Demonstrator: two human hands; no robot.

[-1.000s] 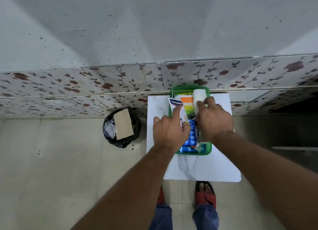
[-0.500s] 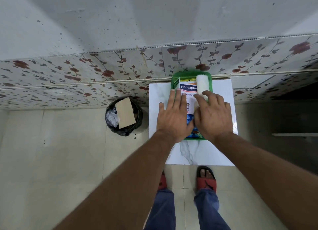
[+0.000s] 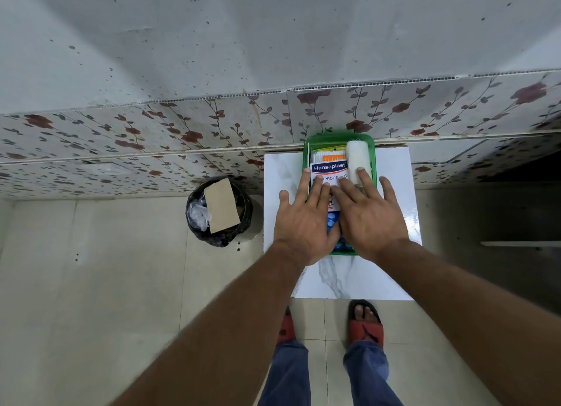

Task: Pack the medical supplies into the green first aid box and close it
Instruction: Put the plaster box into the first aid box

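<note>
One box (image 3: 339,139), two hands (image 3: 305,223).

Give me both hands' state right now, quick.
Left hand: open, flat on the Hansaplast packet, gripping nothing.
Right hand: open, fingers spread over the green box, gripping nothing.

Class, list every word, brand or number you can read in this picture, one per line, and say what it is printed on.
"Hansaplast": plaster pack in the green box.
"PROOF" and "8": same pack, below the brand; the word's start is hidden by fingers.
Orange pack behind it: print too small to read.
Blue blister strip: no legible text.
</note>
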